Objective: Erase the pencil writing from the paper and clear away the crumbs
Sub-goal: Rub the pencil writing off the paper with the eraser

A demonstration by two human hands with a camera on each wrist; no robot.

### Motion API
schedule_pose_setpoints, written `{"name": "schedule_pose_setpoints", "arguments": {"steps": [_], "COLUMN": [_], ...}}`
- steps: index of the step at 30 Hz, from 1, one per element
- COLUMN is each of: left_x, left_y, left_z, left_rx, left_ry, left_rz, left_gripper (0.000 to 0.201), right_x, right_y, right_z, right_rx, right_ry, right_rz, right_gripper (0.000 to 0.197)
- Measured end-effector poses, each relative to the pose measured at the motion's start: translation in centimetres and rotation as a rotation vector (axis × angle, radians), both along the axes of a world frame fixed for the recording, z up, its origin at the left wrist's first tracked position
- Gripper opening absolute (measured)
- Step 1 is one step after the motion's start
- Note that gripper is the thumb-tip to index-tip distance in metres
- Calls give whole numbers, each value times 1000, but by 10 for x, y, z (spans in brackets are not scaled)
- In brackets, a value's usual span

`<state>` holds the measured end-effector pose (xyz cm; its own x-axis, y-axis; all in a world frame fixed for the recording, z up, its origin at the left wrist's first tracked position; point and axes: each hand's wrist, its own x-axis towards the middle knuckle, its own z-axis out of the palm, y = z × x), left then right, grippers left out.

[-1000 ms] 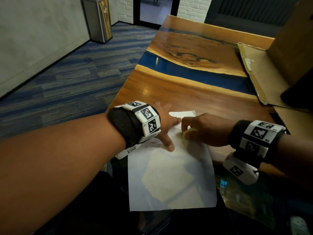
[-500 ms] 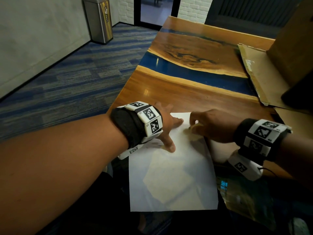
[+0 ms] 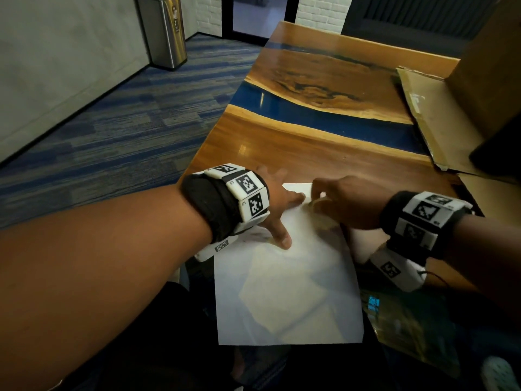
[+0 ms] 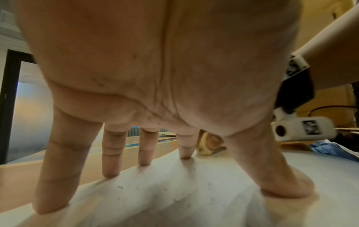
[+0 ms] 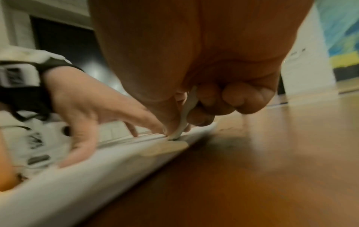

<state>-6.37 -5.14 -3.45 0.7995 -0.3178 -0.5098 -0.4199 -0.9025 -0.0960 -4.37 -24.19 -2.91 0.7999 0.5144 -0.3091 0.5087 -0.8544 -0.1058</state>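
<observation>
A white sheet of paper [image 3: 287, 292] lies on the wooden table [image 3: 310, 153], its near end hanging past the table edge. My left hand [image 3: 277, 210] presses flat on the sheet's upper left part, fingers spread and straight [image 4: 110, 155]. My right hand [image 3: 342, 203] pinches a pale eraser [image 5: 184, 113] between thumb and curled fingers, with its dirty tip on the paper near the far right edge. Small dark eraser crumbs [image 4: 134, 190] are scattered on the paper [image 4: 174, 199] under my left hand. The writing itself is too faint to make out.
Flattened cardboard [image 3: 434, 119] and a cardboard box [image 3: 490, 69] lie along the table's right side. A blue resin strip [image 3: 324, 117] crosses the table beyond the paper. A metal bin [image 3: 163, 29] stands on the carpet at far left.
My right hand with the eraser has slid away from me along the paper's right part, toward the far edge. The left hand stays pressed in place.
</observation>
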Motion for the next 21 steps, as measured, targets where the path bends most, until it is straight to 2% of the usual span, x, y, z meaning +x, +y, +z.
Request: {"name": "schedule_pose_setpoints", "arguments": {"steps": [2, 6, 10, 14, 19, 21], "left_x": [-1, 0, -1, -1, -1, -2], "left_y": [0, -1, -1, 0, -1, 0], "left_z": [1, 0, 0, 0, 1, 1], "left_rx": [11, 15, 18, 18, 17, 10], "left_ry": [-12, -8, -17, -12, -1, -3], "left_rz": [0, -5, -5, -3, -7, -10], "left_gripper": [108, 105, 109, 109, 110, 107], "right_x": [7, -5, 5, -8, 4, -5], "right_y": [-4, 0, -9, -9, -15, -10], "right_z": [1, -4, 2, -1, 1, 0], "right_rx": [-7, -13, -10, -18, -18, -12], "right_ry": [-41, 53, -8, 103, -18, 41], "right_rz": [-67, 59, -55, 106, -35, 60], "right_gripper": [15, 17, 14, 14, 14, 16]}}
